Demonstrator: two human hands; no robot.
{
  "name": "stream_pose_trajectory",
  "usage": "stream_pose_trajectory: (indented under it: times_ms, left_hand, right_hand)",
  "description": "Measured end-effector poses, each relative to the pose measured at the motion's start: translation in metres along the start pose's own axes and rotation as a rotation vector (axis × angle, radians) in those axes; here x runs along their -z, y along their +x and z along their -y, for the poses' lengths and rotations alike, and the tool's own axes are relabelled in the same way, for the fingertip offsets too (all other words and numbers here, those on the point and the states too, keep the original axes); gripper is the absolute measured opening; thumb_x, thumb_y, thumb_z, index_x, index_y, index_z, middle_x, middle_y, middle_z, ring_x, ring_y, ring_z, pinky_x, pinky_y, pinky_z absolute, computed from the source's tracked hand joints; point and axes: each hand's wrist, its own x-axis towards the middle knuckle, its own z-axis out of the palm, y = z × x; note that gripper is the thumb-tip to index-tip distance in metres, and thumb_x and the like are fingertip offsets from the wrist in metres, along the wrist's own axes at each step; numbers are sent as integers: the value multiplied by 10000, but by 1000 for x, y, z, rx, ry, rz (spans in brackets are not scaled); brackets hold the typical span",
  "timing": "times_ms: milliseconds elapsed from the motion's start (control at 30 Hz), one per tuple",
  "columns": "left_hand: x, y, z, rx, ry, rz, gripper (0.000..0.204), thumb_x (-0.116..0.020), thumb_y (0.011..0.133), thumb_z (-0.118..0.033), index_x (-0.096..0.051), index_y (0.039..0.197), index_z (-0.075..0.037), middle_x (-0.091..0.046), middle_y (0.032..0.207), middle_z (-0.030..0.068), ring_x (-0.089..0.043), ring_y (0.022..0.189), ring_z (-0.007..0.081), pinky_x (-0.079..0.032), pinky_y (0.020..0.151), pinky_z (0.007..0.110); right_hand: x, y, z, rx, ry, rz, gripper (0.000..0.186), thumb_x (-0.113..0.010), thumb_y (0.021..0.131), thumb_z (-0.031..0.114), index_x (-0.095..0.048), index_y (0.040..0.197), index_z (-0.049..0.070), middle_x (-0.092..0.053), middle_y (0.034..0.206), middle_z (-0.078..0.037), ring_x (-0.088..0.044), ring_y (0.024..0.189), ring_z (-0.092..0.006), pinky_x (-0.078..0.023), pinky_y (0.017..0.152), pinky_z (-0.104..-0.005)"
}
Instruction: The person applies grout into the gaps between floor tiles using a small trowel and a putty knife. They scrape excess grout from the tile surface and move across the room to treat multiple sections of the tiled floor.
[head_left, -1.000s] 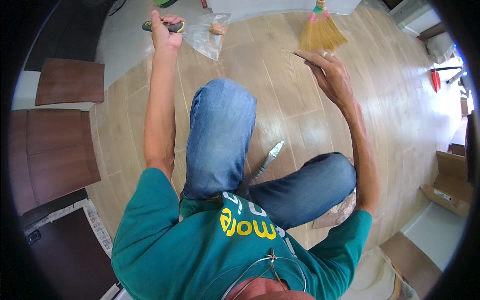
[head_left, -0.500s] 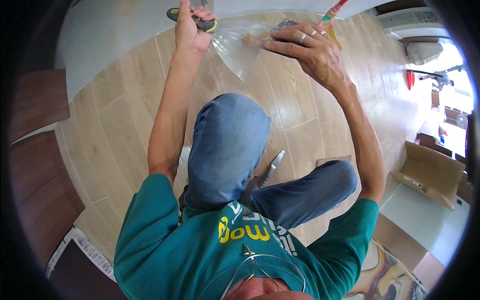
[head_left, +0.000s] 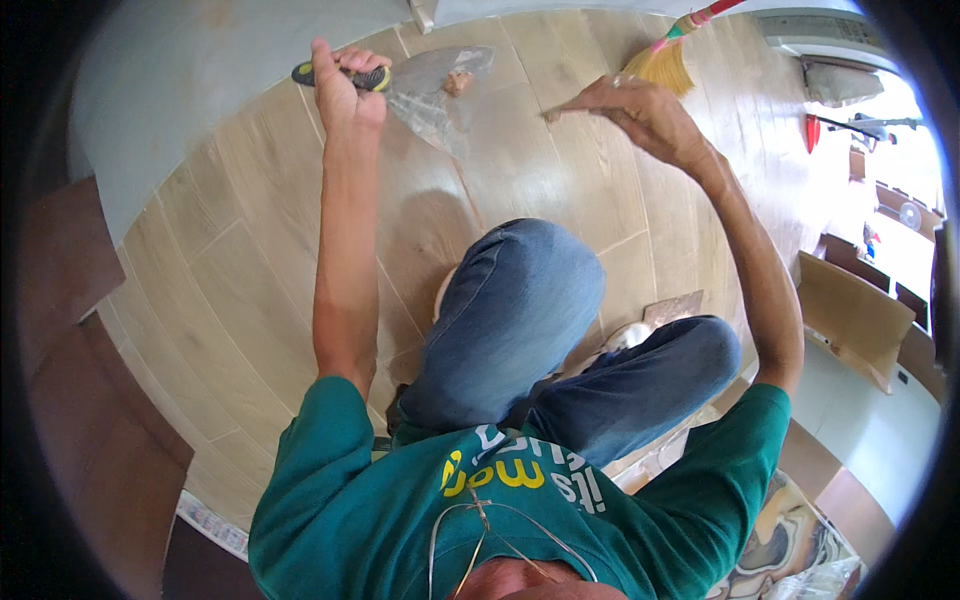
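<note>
The person's left hand [head_left: 350, 88] is closed around the black and yellow handle of a wide scraper [head_left: 425, 100]. Its thin, shiny blade points right, toward the other hand, and seems to be held up over the wood-look floor [head_left: 280, 240]. A small brown lump [head_left: 458, 83] sits on the blade, near the far end.

The right hand [head_left: 650, 115] is nearly closed, with its fingers pinched together. It seems to hold a thin piece [head_left: 556, 112] that pokes out past the fingertips, but it is too small to tell what it is. That tip is near the blade, with a gap between them.

The person's knees, in blue jeans [head_left: 530, 290], are below the hands. A broom [head_left: 660, 75] is just past the right hand.

To do this part well, the left hand should keep the blade flat and steady. If it tips, the lump could slide off and mess up the floor. The right hand should take a little at a time and press gently, because the thin blade may bend. It is also best to keep the right hand clear of the broom.
</note>
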Motion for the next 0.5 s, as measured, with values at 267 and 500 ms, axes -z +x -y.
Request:
stream_pose_trajectory:
  times_ms: [267,500]
  left_hand:
    - [-49,-11,5,-13,-345,-103,392,-451,997,-448,-402,794,-116,-407,688,26,-408,605,157,-404,590,280]
    - [-73,-39,-3,-253,-350,-58,403,-457,995,-454,-386,791,-114,-384,670,20,-411,607,149,-414,585,286]
  right_hand:
    - [12,52,19,141,219,-623,348,-598,864,-53,-676,1163,108,-648,1140,-104,-615,1047,-248,-488,893,-327]
    - [-45,82,10,307,30,-840,534,-567,738,-109,-684,1165,190,-654,1127,-72,-596,1055,-279,-485,870,-385]
